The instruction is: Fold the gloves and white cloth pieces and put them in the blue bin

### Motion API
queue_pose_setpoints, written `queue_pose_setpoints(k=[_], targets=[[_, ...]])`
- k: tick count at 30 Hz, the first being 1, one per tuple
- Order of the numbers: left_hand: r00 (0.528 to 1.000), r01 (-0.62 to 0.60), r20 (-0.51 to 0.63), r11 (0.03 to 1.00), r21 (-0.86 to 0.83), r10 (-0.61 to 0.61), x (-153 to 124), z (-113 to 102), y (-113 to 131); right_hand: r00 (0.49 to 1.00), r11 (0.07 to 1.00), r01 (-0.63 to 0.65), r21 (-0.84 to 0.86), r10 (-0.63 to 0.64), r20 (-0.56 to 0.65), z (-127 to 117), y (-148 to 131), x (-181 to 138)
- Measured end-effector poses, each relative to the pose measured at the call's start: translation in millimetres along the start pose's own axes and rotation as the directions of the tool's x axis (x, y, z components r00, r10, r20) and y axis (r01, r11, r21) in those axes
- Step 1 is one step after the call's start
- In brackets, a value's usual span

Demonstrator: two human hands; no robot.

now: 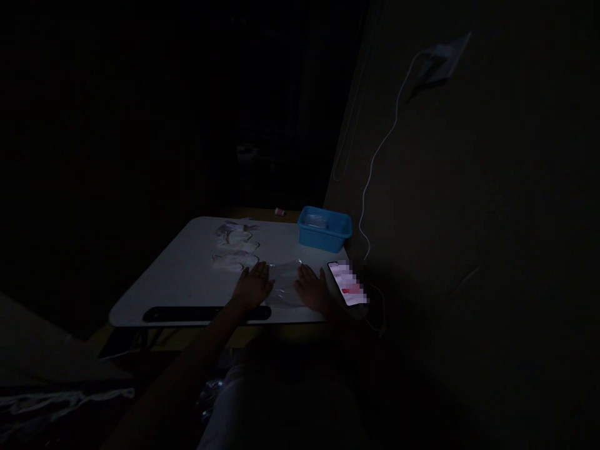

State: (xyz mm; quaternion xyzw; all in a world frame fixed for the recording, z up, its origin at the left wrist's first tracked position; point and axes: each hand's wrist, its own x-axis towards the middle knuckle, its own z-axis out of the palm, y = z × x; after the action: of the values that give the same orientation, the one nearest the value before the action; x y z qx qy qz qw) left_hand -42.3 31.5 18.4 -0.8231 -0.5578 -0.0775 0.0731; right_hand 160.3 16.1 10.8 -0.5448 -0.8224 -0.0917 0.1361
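A clear plastic bag point(284, 282) lies flat on the white folding table point(182, 281). My left hand point(254, 286) rests palm down on its left edge, fingers stretched out. On the opposite edge, my right hand point(312, 289) lies flat with the thumb apart. Neither hand grips anything that I can see. Beyond my left hand, several crumpled pale bags or packets point(234, 245) with thin loops sit in a loose column; their contents are too dim to make out. A lit phone point(347, 282) lies right of my right hand.
A blue plastic basket point(323, 237) with clear plastic inside stands at the table's back right corner. A small pinkish-white object point(280, 212) lies behind the table. A white cable point(372, 159) hangs from a wall outlet point(443, 62) at the right. The room is very dark.
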Motion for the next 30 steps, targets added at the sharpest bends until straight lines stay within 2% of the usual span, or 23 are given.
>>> queue_pose_setpoints(k=[5,10,14,19,21,24,30], targets=[[1.0,0.01,0.014,0.999,-0.036,-0.009,0.4,0.6,-1.7,0.994,0.999,-0.033,0.008,0.033,-0.104,11.3,26.8,-7.2],[1.0,0.017,0.011,0.994,-0.109,-0.016,0.2,1.4,-3.1,0.987,0.996,-0.024,0.09,0.038,-0.157,10.7,31.0,-11.1],[0.999,0.02,-0.036,0.985,-0.17,-0.026,1.3,1.8,-5.5,0.988,0.984,-0.071,0.163,0.092,-0.124,0.2,25.7,-11.4],[0.983,-0.045,-0.185,0.963,-0.266,-0.005,-3.7,4.3,-15.1,0.989,0.975,-0.123,0.186,0.137,-0.061,-9.0,22.8,-9.7],[0.986,-0.074,-0.164,0.961,-0.266,0.031,-10.0,5.7,-16.9,0.989,0.974,-0.127,0.189,0.139,-0.052,-10.0,22.7,-8.8],[0.993,-0.105,-0.072,0.978,-0.178,0.093,-18.9,5.8,-14.0,0.989,0.974,-0.122,0.189,0.135,-0.059,-9.8,22.5,-7.7],[0.999,-0.04,0.029,0.998,-0.044,0.041,-12.6,-2.1,4.6,0.986,0.969,-0.121,0.217,0.142,-0.087,-10.1,23.2,-5.5]])
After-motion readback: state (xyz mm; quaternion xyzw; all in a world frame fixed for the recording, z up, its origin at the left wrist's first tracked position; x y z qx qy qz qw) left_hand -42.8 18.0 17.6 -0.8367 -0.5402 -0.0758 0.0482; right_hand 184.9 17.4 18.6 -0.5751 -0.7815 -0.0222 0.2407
